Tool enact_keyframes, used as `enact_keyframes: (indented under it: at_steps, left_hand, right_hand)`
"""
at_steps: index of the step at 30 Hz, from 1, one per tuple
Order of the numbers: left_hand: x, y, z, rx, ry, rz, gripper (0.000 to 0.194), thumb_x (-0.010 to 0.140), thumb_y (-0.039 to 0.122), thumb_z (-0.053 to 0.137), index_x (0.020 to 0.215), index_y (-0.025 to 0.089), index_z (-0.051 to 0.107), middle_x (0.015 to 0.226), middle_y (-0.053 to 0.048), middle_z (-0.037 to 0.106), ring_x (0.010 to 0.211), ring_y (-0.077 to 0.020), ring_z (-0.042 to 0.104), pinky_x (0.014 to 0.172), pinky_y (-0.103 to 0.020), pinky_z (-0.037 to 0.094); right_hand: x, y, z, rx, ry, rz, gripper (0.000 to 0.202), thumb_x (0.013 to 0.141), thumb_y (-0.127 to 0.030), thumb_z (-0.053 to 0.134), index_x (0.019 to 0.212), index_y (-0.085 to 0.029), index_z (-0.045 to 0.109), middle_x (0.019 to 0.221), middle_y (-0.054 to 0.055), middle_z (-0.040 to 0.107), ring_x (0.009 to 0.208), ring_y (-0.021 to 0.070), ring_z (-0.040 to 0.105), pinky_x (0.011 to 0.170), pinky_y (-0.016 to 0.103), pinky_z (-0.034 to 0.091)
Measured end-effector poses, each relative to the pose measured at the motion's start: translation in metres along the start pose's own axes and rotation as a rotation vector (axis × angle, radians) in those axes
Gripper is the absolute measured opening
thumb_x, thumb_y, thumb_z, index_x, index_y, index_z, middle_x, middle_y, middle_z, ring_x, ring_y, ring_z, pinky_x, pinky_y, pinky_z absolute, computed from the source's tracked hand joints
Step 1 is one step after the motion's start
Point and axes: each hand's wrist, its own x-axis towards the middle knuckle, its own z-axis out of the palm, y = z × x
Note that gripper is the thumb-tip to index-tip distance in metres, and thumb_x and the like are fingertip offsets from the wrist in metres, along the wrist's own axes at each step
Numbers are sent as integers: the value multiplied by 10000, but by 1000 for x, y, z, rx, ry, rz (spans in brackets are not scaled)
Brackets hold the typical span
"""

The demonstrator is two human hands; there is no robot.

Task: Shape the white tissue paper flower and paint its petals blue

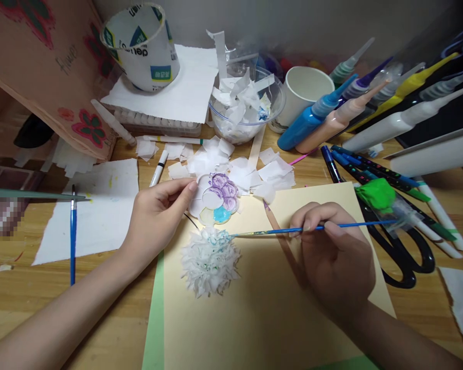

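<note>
Between the thumb and fingers of my left hand [154, 216] is the edge of a small flower-shaped paint palette [213, 197] with purple and light blue paint in its wells. My right hand [332, 246] grips a thin blue paintbrush [281, 230], its tip pointing left. The brush tip touches the upper part of a ruffled white paper pompom [211, 267], where bluish tints show. That pompom lies on a cream sheet [278, 308] with green paper [154, 329] beneath it. Under my right hand, partly hidden, a brown pencil [283, 241] rests on the sheet.
Torn paper pieces [239, 172] lie behind the palette, before a clear bowl [235, 123] of scraps. A paper cup [308, 85] and paint bottles [308, 123] stand at back right. Black scissors [403, 257] and pens lie right; another blue brush [73, 241] lies left.
</note>
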Motion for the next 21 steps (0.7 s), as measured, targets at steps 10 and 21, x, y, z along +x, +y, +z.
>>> enact_keyframes:
  at_steps: [10, 21]
  left_hand:
    - [3, -8, 0, -107, -69, 32, 357, 819, 450, 614, 990, 168, 752, 979, -64, 749, 830, -199, 667, 722, -270, 522]
    - [5, -15, 0, -111, -105, 114, 450, 837, 508, 545, 989, 129, 736, 898, -69, 735, 786, -200, 629, 680, -267, 460]
  right_hand:
    - [0, 6, 1, 0, 29, -61, 165, 850, -210, 484, 735, -207, 602, 739, -5, 564, 648, 109, 517, 606, 239, 408]
    - [-2, 10, 5, -140, -168, -221, 187, 886, -322, 501, 786, -205, 608, 757, 4, 567, 677, 131, 517, 634, 272, 422]
